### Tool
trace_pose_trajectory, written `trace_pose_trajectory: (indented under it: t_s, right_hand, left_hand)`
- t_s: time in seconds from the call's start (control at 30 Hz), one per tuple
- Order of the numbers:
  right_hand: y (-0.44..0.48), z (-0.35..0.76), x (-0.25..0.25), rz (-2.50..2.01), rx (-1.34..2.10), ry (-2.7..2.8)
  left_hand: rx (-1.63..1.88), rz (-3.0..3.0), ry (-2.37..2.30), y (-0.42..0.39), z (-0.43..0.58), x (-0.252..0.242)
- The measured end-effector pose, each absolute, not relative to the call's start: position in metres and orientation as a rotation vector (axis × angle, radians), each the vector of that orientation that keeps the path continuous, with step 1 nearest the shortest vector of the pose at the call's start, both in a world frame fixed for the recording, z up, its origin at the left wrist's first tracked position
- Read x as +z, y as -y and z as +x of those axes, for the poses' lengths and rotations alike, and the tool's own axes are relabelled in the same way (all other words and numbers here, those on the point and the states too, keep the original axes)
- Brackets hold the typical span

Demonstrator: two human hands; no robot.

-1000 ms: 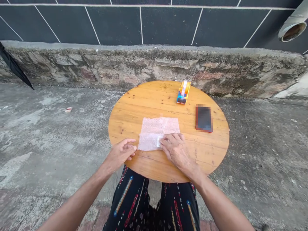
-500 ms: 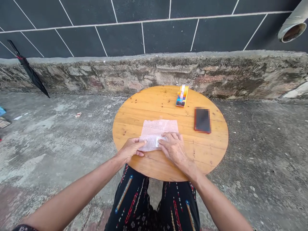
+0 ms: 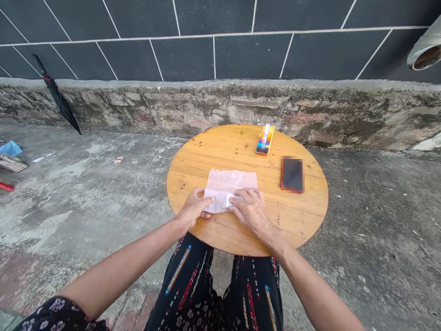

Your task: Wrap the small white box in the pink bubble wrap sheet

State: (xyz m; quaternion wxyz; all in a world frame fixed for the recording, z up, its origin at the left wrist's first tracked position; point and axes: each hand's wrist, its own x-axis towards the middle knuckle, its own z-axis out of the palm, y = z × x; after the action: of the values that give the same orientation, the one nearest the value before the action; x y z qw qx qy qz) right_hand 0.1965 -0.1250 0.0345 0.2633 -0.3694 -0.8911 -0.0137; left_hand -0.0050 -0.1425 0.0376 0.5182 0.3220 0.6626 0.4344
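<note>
A sheet of clear bubble wrap (image 3: 231, 178) lies on the round wooden table (image 3: 193, 161), its near part folded over on itself. At the left end of the fold, my left hand (image 3: 196, 208) pinches the wrap, thumb on top and fingers partly underneath. My right hand (image 3: 251, 207) is closed over the right end, fingertips pressed on the fold. Beside those fingertips a small white piece (image 3: 228, 199) shows; whether it lies inside or on top of the wrap I cannot tell.
A yellow and blue tape dispenser (image 3: 265, 139) stands at the table's far edge. To the right lies a dark, blurred rectangular thing (image 3: 292, 174) with a reddish edge. A black umbrella (image 3: 62, 99) leans on the low stone wall (image 3: 193, 108) behind.
The view has shifted slightly. My left thumb has moved a little along the folded bubble wrap, which looks flatter at its left end. My right hand stays in place on the wrap.
</note>
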Motion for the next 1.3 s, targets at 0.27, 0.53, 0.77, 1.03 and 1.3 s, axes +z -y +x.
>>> trace_pose_trajectory:
  t_s: [0.27,0.53,0.77,1.03,1.3]
  right_hand:
    - [0.124,0.198,0.037,-0.972,-0.036,2.445]
    - [0.12,0.2,0.037,-0.947,-0.029,2.501]
    - [0.12,0.198,0.036,-0.951,-0.039,2.488]
    - [0.119,0.199,0.035,-0.946,-0.032,2.486]
    - [0.118,0.198,0.037,-0.932,-0.025,2.49]
  left_hand:
    - [0.843,0.884,-1.613,0.135,-0.003,0.037]
    - [0.865,0.911,-1.617,0.131,0.013,0.05]
    - [0.838,0.813,-1.477,0.13,0.018,0.05]
    - [0.783,0.829,-1.397,0.131,0.005,0.042]
    - [0.567,1.077,-1.629,0.114,0.006,0.036]
